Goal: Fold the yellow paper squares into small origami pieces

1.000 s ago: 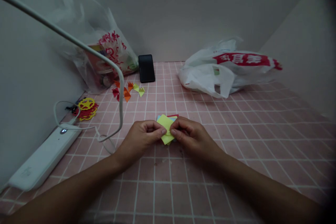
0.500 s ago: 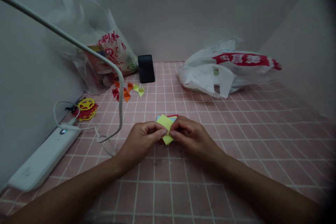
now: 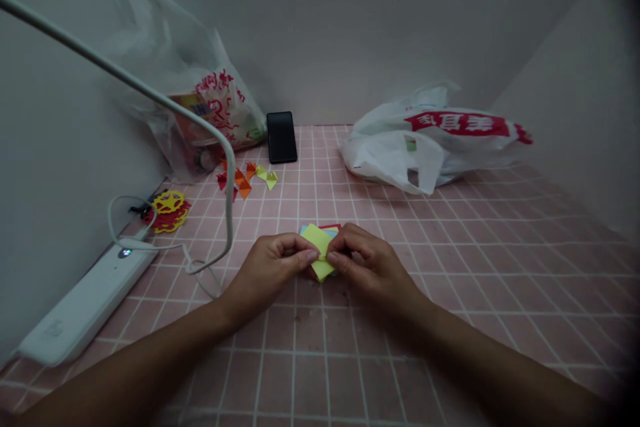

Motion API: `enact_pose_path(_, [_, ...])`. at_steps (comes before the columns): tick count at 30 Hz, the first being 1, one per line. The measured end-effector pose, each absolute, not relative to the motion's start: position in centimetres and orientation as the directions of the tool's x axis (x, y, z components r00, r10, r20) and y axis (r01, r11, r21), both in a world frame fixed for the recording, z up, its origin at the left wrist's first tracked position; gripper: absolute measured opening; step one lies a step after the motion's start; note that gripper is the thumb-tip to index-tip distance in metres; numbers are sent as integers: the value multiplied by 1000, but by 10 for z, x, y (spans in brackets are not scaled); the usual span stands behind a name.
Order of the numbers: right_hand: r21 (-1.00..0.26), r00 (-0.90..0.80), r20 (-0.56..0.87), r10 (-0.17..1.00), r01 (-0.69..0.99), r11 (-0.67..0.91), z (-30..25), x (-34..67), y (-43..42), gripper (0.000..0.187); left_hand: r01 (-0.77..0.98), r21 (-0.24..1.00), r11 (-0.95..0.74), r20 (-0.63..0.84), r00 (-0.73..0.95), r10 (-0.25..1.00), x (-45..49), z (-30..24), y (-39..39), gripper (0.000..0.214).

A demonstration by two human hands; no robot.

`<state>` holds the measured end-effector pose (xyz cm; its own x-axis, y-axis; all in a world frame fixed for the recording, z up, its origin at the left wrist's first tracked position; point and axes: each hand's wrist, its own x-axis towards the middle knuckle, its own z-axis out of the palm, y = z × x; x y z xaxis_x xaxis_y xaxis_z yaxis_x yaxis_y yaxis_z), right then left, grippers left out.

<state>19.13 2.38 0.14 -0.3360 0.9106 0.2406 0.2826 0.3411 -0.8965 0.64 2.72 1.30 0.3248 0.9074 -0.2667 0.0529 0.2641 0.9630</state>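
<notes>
A small yellow sheet of paper (image 3: pixel 316 237) lies turned cornerwise over other coloured sheets, with a red sheet (image 3: pixel 331 226) and a light blue one peeking out behind it. My left hand (image 3: pixel 280 263) pinches the yellow paper near its left corner between thumb and forefinger. From the other side my right hand (image 3: pixel 373 263) pinches it too, its fingertips close to the left ones. A horizontal crease or folded edge shows between the fingertips. Fingers cover both side corners of the paper.
Folded paper pieces (image 3: pixel 244 181) in red, orange and yellow lie back left, near a black phone (image 3: pixel 282 137). Plastic bags stand at left (image 3: pixel 220 103) and right (image 3: pixel 390 147). A white power strip (image 3: pixel 90 300), a cable (image 3: pixel 229 200) and red-yellow cutouts (image 3: pixel 170 210) line the left.
The whole view has shifted slightly. Both hands keep their pinch on the yellow paper, and my right fingertips sit a little farther from the left ones.
</notes>
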Motion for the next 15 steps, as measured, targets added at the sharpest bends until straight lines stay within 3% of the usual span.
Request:
enact_pose_path(5, [-907, -326, 217, 920, 280, 313, 2, 192, 25, 13, -37, 937, 347, -313, 346, 884, 6, 14, 28, 22])
enact_pose_path(15, [-926, -342, 179, 923, 259, 275, 0, 191, 24, 16, 18, 949, 316, -305, 313, 899, 7, 15, 30, 10])
